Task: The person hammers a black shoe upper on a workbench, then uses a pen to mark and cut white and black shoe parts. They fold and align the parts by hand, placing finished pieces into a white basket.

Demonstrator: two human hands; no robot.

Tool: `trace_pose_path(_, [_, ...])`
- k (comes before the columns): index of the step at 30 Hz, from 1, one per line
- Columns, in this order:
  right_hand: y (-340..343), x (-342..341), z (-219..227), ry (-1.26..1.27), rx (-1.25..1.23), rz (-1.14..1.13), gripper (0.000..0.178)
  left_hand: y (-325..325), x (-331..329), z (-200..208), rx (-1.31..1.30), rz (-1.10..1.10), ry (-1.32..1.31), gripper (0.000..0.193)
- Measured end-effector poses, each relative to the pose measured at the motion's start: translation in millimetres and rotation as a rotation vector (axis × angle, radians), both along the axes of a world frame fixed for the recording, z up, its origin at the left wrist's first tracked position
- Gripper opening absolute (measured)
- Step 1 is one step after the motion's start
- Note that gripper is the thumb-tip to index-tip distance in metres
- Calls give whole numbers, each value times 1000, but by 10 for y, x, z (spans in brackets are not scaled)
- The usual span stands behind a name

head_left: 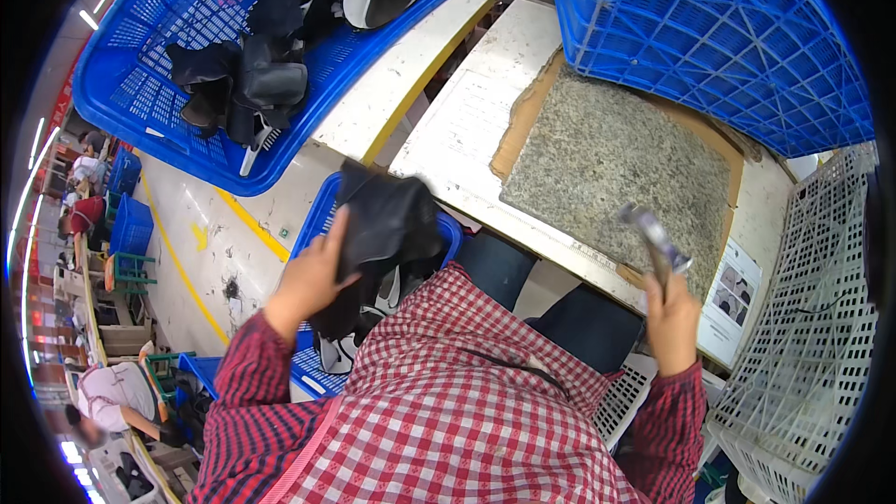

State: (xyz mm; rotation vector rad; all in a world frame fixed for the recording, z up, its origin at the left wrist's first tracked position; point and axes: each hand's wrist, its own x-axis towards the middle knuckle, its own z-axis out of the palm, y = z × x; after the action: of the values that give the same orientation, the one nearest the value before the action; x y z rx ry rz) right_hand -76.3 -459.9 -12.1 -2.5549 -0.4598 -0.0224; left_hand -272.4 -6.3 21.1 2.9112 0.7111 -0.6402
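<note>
Two hands are busy at once. Her left hand [313,275] has its grip closed on a black shoe piece [387,224], lifted above the small blue crate [317,215] at the near left of the counter [467,121]. Her right hand [672,317] is wrapped tight round a hammer [653,243], its head raised over the near right edge of the granite slab [607,163]. More black pieces lie in the large blue crate [140,84] far left. White crates [812,317] stand at right.
</note>
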Motion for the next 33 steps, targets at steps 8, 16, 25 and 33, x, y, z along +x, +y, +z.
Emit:
trace_pose_path(8, [22, 859, -567, -258, -257, -124, 23, 1589, 1865, -226, 60, -148, -1049, 83])
trace_pose_path(16, [128, 846, -596, -342, -335, -65, 21, 2403, 3947, -205, 88, 264, -1072, 27])
trace_pose_path(25, [85, 838, -643, -352, -384, -38, 25, 888, 1814, 164, -193, -511, -818, 32])
trace_pose_path(33, [120, 821, -650, -386, -418, -76, 29, 695, 2001, -649, -820, 37, -865, 89])
